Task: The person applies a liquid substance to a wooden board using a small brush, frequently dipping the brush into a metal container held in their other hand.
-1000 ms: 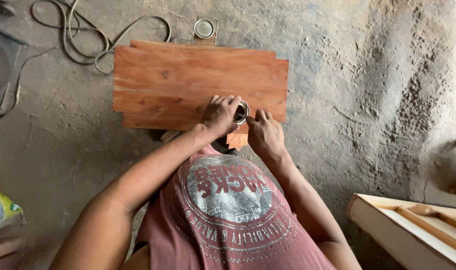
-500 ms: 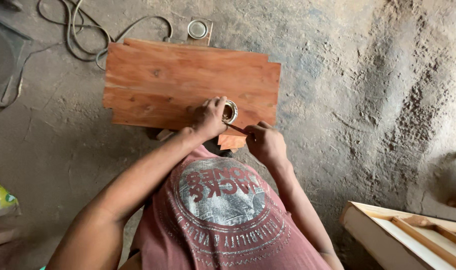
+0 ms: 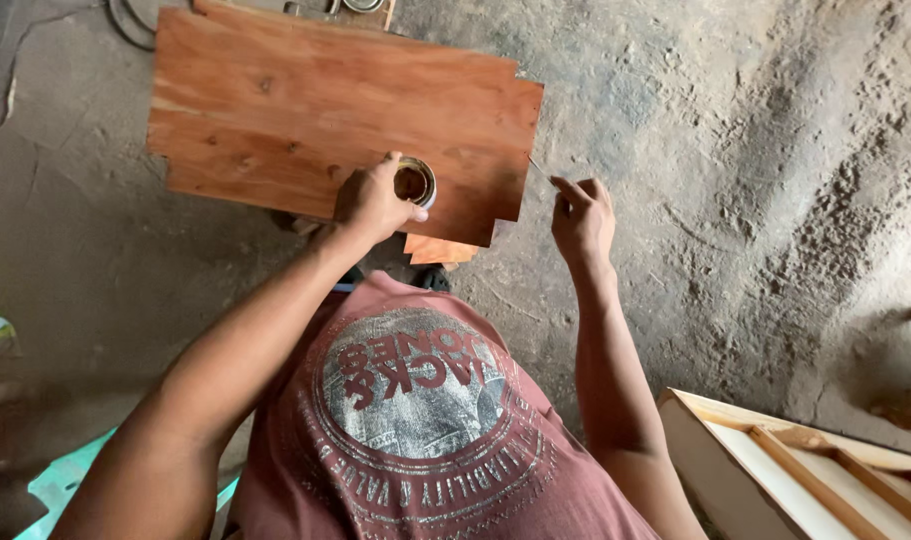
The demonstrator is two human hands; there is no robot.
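1. Hands first: left hand (image 3: 375, 200) closed around a small round open tin with a dark inside (image 3: 414, 182), fingers wrapped on its side, thumb at the near rim.
2. Tin sits on the reddish-brown flat wooden board with notched corners (image 3: 305, 110), near the board's near edge, right of centre.
3. Right hand (image 3: 581, 215) well apart from the left, off the board's right edge, over the floor; fingers pinched shut on a thin straight stick-like tool (image 3: 541, 170) that points up and left toward the board's right edge. Cannot tell if its tip touches the wood.
4. Board lies flat on the dusty grey concrete floor (image 3: 735, 150), long side running left to right.
5. Small orange-brown wood offcut (image 3: 440, 248) pokes out from under the board's near edge, just below the tin.
6. Person's faded red printed t-shirt (image 3: 415, 420) fills the lower centre; both bare forearms reach forward from it.
7. Pale unfinished wooden frame with slats (image 3: 805, 465) at lower right, well apart from the board.
8. Dark cable loops (image 3: 135, 25) at top left, just beyond the board's far corner.
9. Round metal ring-shaped object (image 3: 363, 5) at the top edge behind the board, mostly cut off.
10. Turquoise sheet (image 3: 70, 480) at lower left beside the left arm; kind unclear.
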